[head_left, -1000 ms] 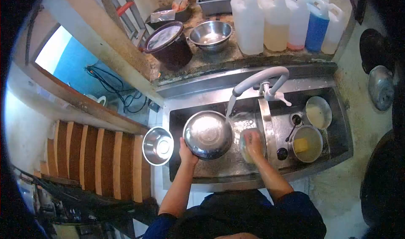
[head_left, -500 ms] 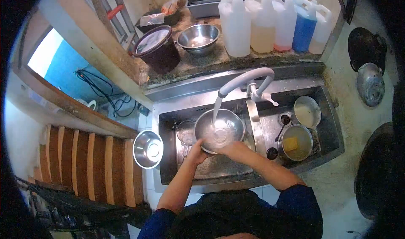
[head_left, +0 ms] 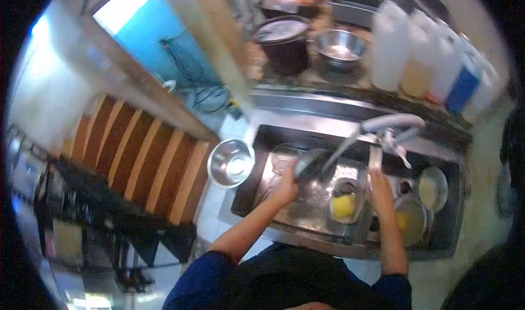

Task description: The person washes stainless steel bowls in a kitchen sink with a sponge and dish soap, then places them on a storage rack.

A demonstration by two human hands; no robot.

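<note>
My left hand (head_left: 287,183) grips the rim of a metal bowl (head_left: 309,165), tilted almost edge-on and smeared by motion over the left basin. Water from the curved grey faucet (head_left: 391,125) streams down beside the bowl. My right hand (head_left: 379,185) is over the divider between the basins, its fingers stretched out and apart from the bowl. Between the hands, a yellow block like a sponge (head_left: 343,206) sits in a small round container in the left basin. Right of my right hand, a round pan (head_left: 418,222) stands in the right basin, with something yellow in it.
A second pan (head_left: 433,188) is in the right basin. A steel bowl (head_left: 231,163) sits left of the sink (head_left: 306,234). Behind are a dark bucket (head_left: 284,53), another steel bowl (head_left: 340,48) and several plastic jugs (head_left: 389,47). Wooden stairs (head_left: 134,157) are at left.
The bowl has gone from upright under the water to steeply tilted. My right hand has left it and moved right to the divider. The yellow block in the left basin now shows. The view has shifted.
</note>
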